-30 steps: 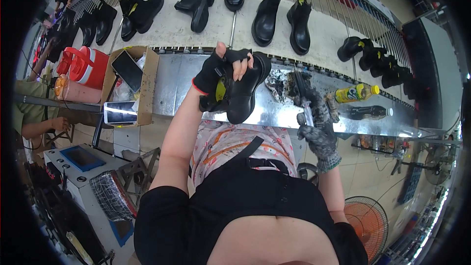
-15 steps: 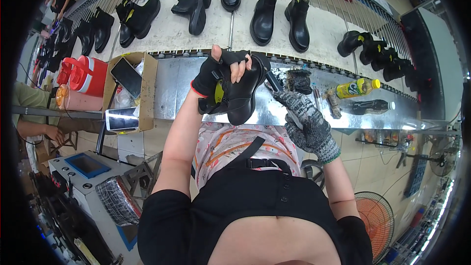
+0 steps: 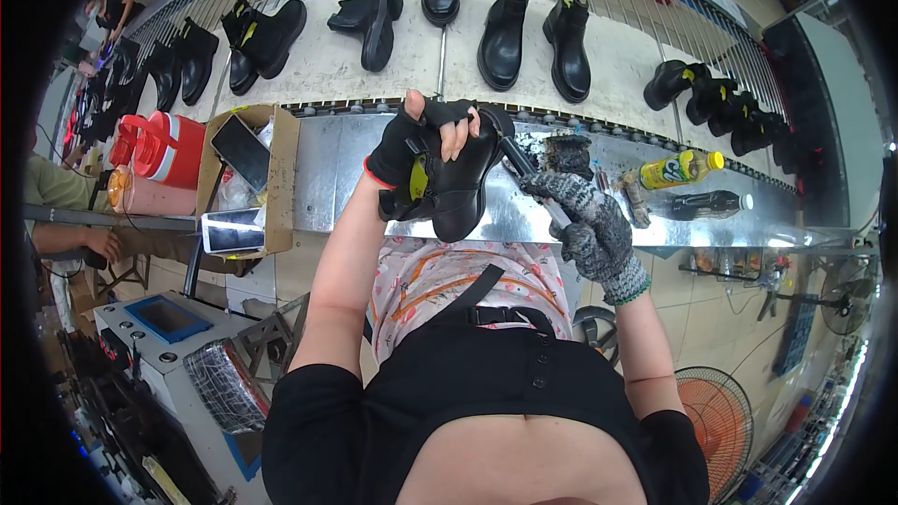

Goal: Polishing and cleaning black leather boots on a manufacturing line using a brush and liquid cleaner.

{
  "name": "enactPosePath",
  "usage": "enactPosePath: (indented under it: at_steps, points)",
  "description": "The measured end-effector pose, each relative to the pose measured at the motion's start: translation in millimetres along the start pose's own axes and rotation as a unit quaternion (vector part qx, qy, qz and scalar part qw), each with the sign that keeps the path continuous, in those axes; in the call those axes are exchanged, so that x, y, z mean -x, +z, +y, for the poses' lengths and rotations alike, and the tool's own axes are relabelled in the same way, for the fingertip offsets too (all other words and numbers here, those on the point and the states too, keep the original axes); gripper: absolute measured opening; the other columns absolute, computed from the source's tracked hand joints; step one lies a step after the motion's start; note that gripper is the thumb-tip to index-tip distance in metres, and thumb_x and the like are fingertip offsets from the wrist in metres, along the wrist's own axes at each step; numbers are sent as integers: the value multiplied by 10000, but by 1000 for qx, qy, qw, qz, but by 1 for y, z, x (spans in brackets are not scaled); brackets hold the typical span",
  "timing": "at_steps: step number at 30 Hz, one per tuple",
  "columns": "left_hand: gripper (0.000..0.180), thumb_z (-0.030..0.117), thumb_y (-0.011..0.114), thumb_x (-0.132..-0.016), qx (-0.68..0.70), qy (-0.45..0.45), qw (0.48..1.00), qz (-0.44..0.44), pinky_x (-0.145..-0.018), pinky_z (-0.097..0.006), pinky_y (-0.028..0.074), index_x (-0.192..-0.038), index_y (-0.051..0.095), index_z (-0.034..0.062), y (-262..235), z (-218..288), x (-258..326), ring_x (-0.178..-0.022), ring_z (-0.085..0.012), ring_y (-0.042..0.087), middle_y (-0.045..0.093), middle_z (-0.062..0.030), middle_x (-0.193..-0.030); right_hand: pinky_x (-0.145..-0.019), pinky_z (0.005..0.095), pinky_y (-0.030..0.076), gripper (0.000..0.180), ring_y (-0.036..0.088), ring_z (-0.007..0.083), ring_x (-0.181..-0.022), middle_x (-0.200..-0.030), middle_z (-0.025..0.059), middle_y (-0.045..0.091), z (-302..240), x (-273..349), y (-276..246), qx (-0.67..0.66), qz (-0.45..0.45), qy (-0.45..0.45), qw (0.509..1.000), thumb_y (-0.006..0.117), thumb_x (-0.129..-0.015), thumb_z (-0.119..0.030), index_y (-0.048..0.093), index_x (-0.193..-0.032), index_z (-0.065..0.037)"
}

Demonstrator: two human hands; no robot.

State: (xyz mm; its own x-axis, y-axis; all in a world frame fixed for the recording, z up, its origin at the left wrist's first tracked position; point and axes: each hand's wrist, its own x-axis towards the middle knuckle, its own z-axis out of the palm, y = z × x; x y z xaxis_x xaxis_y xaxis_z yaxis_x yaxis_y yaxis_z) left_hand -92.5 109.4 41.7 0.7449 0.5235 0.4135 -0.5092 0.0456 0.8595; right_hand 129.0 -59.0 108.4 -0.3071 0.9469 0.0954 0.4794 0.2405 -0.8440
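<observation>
My left hand (image 3: pixel 423 138), in a black fingerless glove, grips a black ankle boot (image 3: pixel 460 185) with a yellow tab and holds it above the metal bench (image 3: pixel 337 178). My right hand (image 3: pixel 585 215), in a grey knitted glove, is closed round a thin tool (image 3: pixel 524 173) whose dark tip touches the boot's upper edge. Several more black boots (image 3: pixel 505 33) stand on the pale conveyor (image 3: pixel 327 65) behind the bench.
A cardboard box (image 3: pixel 245 178) with phones sits at the bench's left end, beside a red jug (image 3: pixel 164 145). A yellow bottle (image 3: pixel 675 168) and a dark bottle (image 3: pixel 716 203) lie on the right. A fan (image 3: pixel 716 416) stands lower right. Another person's arm (image 3: pixel 70 238) shows at left.
My right hand has risen from the bench's right side and brought the tool up against the boot. The left hand has kept the boot in about the same place.
</observation>
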Motion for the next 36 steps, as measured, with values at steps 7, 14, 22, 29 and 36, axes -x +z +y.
enactPosePath:
  at_steps: [7,14,22,29,36]
  points:
    - [838,690,124,-864,86,3,995,50,-875,-299,331,-459,468,43,-24,-3,17,-859,-232,418,457,-74,-563,-974,378,409,482,552,306,-1099,-1133,136,606,18,-9,30,-22,29,32,999,494,-662,-94,605,-1130,-86]
    - [831,693,140,-866,172,35,974,140,-898,-318,323,-465,470,45,-43,-7,37,-883,-238,406,448,-69,-568,-872,377,454,626,607,328,-966,-1023,150,638,39,-23,60,3,79,-57,995,287,-912,-533,617,-1077,-27]
    - [806,708,183,-860,214,69,954,197,-964,-315,256,-472,488,70,-60,-5,53,-874,-228,397,450,-49,-579,-811,347,475,310,626,284,-914,-988,143,642,59,-27,83,-57,85,-64,993,409,-931,-237,629,-1048,-54]
    - [794,688,179,-875,209,104,954,185,-1006,-339,238,-510,508,65,-66,-5,60,-892,-221,406,467,-42,-615,-791,308,470,295,622,228,-891,-1035,118,643,63,-25,71,-51,-25,10,998,431,-932,-205,612,-1133,-88]
    - [802,685,154,-883,200,105,955,192,-964,-332,261,-542,526,62,-73,-9,65,-914,-222,395,470,-46,-642,-889,283,440,437,606,208,-1002,-1101,121,632,71,-17,58,-167,-95,79,978,452,-925,-399,604,-1138,-49]
